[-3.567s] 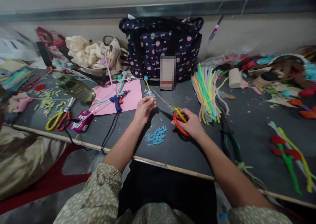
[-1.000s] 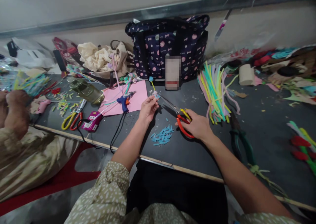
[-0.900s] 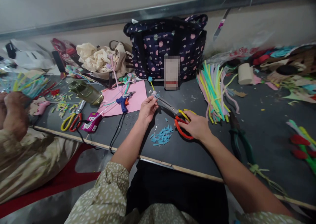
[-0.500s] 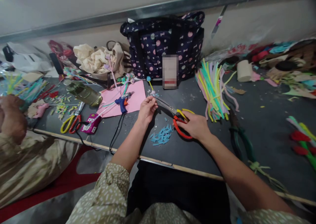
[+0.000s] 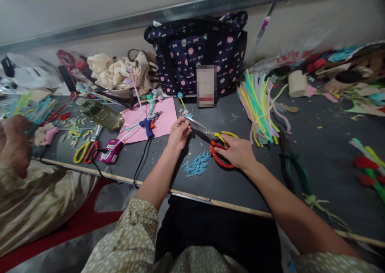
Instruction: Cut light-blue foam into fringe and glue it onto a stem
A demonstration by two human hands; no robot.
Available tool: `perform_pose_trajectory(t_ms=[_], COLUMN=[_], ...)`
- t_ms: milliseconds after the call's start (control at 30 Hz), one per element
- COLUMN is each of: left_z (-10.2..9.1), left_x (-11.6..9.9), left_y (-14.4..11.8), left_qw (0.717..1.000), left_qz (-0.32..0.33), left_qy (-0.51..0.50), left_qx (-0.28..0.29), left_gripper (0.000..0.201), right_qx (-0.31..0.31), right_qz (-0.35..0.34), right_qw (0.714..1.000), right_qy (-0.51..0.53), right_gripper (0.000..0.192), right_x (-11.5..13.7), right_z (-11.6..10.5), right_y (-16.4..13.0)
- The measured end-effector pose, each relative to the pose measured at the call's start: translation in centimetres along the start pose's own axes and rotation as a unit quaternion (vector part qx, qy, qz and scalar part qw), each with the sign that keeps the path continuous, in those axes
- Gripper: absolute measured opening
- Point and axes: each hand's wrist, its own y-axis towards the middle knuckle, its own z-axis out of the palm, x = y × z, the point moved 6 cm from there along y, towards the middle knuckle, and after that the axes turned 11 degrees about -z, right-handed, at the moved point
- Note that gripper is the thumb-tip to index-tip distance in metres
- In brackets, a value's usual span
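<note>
Head view: the left hand (image 5: 180, 131), at the centre of the frame, has thumb and fingers pinched closed on a small blue piece (image 5: 189, 115), its form too small to determine. To its right, the right hand (image 5: 240, 152) is closed around the red and yellow handles of a pair of scissors (image 5: 207, 132), whose blade tips point at the left fingertips. Below the blades, a pile of blue clippings (image 5: 197, 164) lies on the dark worktop (image 5: 222, 188). Left of centre, a blue glue gun (image 5: 147, 127) rests on a pink sheet (image 5: 166, 114). Right of centre lies a bundle of pastel fuzzy stems (image 5: 258, 112), with green-handled pliers (image 5: 290, 168) below. Upper centre: a navy patterned bag (image 5: 180, 64). Far left: a co-worker's hand (image 5: 15, 138).
</note>
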Motion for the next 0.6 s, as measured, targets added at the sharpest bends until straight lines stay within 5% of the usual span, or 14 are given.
perform_pose_trajectory(t_ms=[600], left_z=[0.79], left_x=[0.41], left_y=[-0.35], left_qw=[0.999], left_qz=[-0.031], left_qy=[-0.019], left_qx=[0.024], left_gripper=[0.03], right_qx=[-0.002], right_qz=[-0.015], right_qw=[1.0], right_qy=[0.004], right_gripper=[0.037], right_x=[0.15], right_z=[0.23], right_y=[-0.08])
